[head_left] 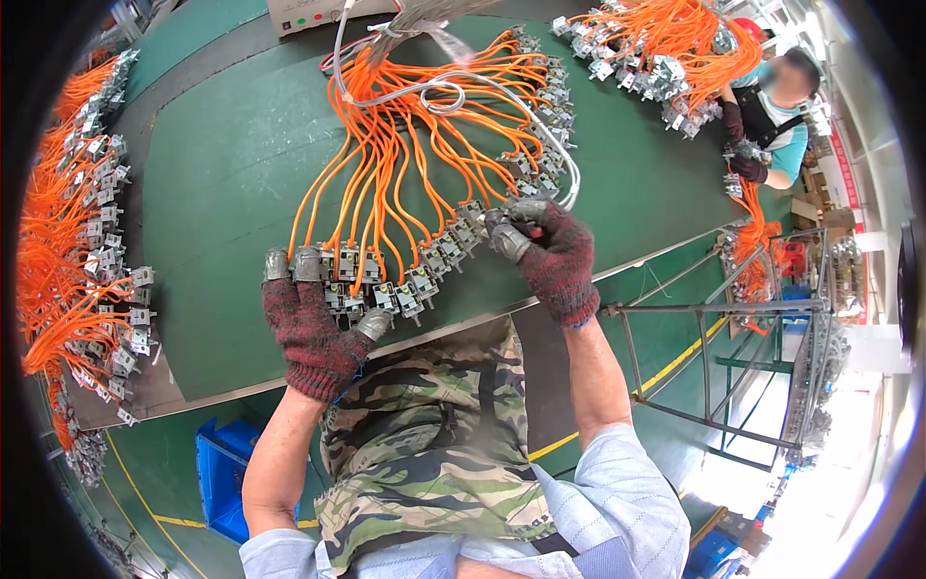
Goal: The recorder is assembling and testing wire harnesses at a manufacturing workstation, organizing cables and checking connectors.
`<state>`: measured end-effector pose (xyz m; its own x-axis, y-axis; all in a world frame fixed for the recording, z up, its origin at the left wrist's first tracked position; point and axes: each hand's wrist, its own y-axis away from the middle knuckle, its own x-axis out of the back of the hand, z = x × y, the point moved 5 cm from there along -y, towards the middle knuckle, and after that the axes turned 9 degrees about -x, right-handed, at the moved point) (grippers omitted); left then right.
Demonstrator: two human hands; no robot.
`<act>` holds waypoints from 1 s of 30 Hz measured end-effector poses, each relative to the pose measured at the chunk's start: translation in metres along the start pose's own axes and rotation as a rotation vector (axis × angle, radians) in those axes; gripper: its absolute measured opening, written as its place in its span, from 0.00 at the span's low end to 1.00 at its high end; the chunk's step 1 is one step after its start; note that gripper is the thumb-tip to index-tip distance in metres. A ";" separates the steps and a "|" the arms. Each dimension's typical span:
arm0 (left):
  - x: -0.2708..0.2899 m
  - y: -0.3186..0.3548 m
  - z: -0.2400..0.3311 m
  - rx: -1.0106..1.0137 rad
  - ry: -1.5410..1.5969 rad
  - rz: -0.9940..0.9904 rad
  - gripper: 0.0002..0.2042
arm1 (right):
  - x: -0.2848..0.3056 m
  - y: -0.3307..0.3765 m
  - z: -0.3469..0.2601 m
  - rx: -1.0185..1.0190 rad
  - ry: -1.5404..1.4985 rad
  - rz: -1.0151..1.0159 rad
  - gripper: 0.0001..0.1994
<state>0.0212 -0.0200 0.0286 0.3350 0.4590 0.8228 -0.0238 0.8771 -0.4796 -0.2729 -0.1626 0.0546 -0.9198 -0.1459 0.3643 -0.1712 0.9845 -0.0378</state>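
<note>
My left hand point(313, 333), in a dark red and grey knit glove with silver tape on the fingertips, lies at the left end of a curved row of small metal connectors point(424, 280). Its fingers are stretched out and its thumb is apart, touching or very close to the connectors. Orange cables point(391, 164) fan out from the connectors to a bundle farther back. My right hand point(555, 256), gloved the same way, is closed in a pinch at the row's middle; a small reddish part shows between its fingers, too hidden to name. A grey-white cord point(571, 179) runs down behind this hand.
Heaps of orange cables with connectors lie at the left point(82, 232) and far right point(666, 58) of the green table point(222, 222). A box with buttons point(323, 14) stands at the back. A co-worker point(772, 116) handles cables at right, beyond a metal frame point(719, 309). A blue bin point(222, 482) is below.
</note>
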 end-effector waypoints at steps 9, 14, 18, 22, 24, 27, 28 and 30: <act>0.000 0.001 -0.002 0.008 0.021 -0.003 0.55 | -0.013 0.006 -0.011 -0.163 -0.080 -0.011 0.14; 0.001 0.001 0.000 0.007 0.027 -0.018 0.56 | -0.015 0.006 -0.018 -0.155 0.013 -0.019 0.14; 0.001 0.001 -0.001 0.033 0.021 -0.055 0.57 | -0.016 0.012 -0.019 -0.052 0.105 0.022 0.11; 0.001 0.002 -0.001 0.029 0.024 -0.052 0.57 | -0.023 0.031 -0.017 -0.229 -0.333 -0.037 0.11; -0.002 0.002 -0.002 0.005 0.048 -0.028 0.56 | -0.026 0.033 -0.010 -0.220 -0.396 -0.026 0.11; -0.001 0.002 -0.003 0.004 0.053 -0.025 0.57 | -0.031 0.030 -0.005 -0.201 -0.347 -0.026 0.11; -0.001 0.003 -0.004 0.002 0.050 -0.026 0.57 | -0.031 0.030 -0.004 -0.212 -0.328 -0.021 0.11; -0.002 0.002 -0.004 0.000 0.048 -0.030 0.57 | -0.031 0.033 -0.003 -0.238 -0.286 -0.009 0.11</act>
<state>0.0238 -0.0192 0.0248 0.3808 0.4248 0.8213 -0.0132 0.8906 -0.4545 -0.2495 -0.1256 0.0446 -0.9858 -0.1430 0.0876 -0.1239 0.9732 0.1937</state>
